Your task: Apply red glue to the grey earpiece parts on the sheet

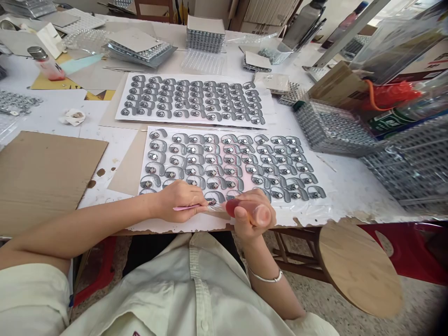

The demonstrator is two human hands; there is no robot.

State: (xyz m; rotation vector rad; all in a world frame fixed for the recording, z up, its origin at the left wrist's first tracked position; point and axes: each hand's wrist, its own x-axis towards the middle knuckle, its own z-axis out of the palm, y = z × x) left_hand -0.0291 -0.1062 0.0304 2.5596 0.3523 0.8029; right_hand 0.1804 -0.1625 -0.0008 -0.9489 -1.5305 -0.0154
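Observation:
Pinched in the fingers of my left hand [180,200] is a thin pink strip [185,207], whose exact kind I cannot make out. My right hand [245,227] wraps round a small squeeze bottle [262,215] of red liquid, its clear tip pointing left towards my left fingertips. Both hands are at the front edge of a white sheet [144,175] bearing rows of grey, curved, hook-shaped pieces [212,159], each with a shiny round centre. One such piece [213,198] lies just beyond the bottle's tip, partly hidden by my left fingers.
Behind is a second white sheet [121,114] of similar pieces. Brown cardboard [45,177] lies at left, near a crumpled tissue [73,116] and a small bottle [47,65]. Stacked trays [332,126] stand at right. A round wooden stool [360,268] is below the table edge.

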